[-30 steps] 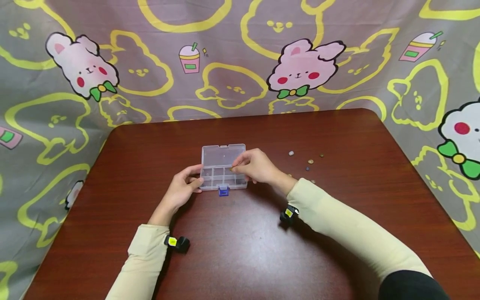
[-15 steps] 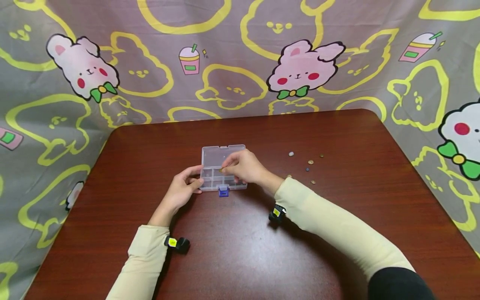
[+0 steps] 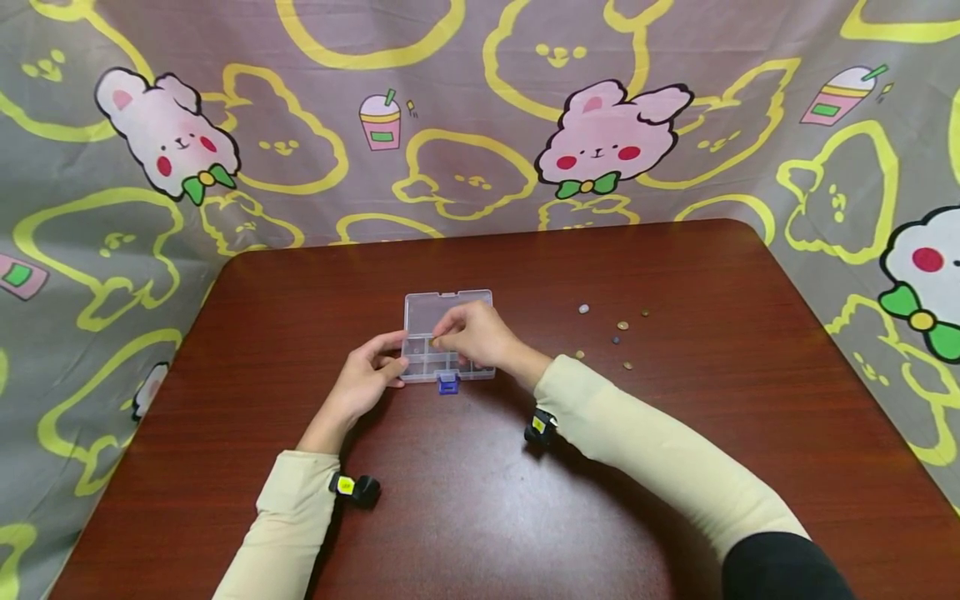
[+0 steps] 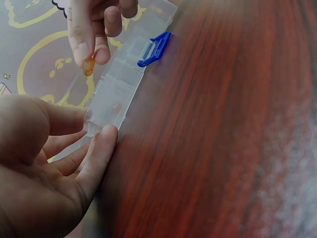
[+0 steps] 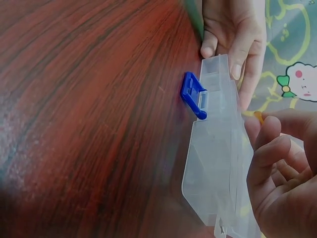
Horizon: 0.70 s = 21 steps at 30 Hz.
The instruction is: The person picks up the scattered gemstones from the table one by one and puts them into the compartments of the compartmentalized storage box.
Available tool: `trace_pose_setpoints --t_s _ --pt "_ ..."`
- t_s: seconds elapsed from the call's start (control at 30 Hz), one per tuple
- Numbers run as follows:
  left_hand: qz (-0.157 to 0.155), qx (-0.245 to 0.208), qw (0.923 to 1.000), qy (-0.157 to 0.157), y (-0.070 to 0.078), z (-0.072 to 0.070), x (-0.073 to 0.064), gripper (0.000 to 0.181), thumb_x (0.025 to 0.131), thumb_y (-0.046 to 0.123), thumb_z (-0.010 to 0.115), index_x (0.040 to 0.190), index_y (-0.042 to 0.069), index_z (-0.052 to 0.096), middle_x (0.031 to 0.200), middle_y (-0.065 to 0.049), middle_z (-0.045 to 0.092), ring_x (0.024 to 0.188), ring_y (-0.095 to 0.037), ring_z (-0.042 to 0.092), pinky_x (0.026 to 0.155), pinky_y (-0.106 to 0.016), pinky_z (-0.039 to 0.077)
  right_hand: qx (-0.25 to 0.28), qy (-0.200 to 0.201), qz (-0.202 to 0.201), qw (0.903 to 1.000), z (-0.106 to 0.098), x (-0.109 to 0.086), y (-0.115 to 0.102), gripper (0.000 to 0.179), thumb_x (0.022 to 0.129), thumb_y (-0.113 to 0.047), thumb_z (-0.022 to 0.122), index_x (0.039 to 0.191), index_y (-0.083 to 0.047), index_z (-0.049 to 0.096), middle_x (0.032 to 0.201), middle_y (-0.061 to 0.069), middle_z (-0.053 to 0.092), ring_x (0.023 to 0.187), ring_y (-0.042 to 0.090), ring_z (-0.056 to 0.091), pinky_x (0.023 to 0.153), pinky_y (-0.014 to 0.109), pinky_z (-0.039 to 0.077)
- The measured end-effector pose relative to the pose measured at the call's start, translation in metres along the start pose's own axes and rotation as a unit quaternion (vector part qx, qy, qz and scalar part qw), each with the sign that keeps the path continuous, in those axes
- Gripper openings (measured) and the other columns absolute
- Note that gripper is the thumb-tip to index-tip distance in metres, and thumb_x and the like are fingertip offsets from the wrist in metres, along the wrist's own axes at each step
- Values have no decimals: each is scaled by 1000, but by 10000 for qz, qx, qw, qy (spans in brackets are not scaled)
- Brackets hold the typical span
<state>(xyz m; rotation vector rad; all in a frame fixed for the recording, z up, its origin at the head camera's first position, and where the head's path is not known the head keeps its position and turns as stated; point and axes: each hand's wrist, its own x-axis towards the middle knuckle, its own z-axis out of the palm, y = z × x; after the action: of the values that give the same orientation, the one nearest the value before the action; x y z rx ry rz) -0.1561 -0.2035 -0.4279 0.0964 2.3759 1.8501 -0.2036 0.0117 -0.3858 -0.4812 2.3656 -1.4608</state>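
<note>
A clear plastic compartment box [image 3: 420,377] stands on the table with its lid raised at the back and its blue latch [image 3: 447,386] hanging at the front. My left hand [image 3: 363,373] grips the box's left end, thumb at the front corner and fingers around the side. Above the back row of compartments is my right hand [image 3: 480,335], pinching a small amber-coloured translucent stone [image 4: 88,67] between thumb and index finger. In the right wrist view, the amber stone [image 5: 258,116] shows at the fingertips, beside the box. The right hand hides part of the lid and the right-hand compartments.
Several small stones lie to the right of the box on the brown table [image 3: 480,500], among them a white stone [image 3: 583,308], a tan stone [image 3: 622,326] and a dark blue stone [image 3: 616,340]. A patterned curtain [image 3: 465,100] surrounds the table's back and sides.
My right hand has moved left over the box with the amber stone, from the right-hand compartments toward the left ones. My left hand and the box have stayed put.
</note>
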Motion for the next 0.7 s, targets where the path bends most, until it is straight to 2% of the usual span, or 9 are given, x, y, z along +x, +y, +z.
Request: trace_pose_setpoints --t_s 0.23,0.7 --pt "-26 -14 10000 -19 -1 1 0 43 97 -8 57 140 -6 51 132 -28 55 88 -16 62 68 -26 60 -65 4 110 9999 1 0 -3 8 88 -9 76 95 -5 74 75 21 68 47 17 54 35 22 40" --pt "-39 4 10000 -25 -2 0 0 44 97 -8 57 141 -6 51 131 -29 54 88 -17 61 69 -27 60 -208 67 26 9998 5 3 0 6 88 -9 77 91 -5 74 69 21 66 44 14 52 35 21 40"
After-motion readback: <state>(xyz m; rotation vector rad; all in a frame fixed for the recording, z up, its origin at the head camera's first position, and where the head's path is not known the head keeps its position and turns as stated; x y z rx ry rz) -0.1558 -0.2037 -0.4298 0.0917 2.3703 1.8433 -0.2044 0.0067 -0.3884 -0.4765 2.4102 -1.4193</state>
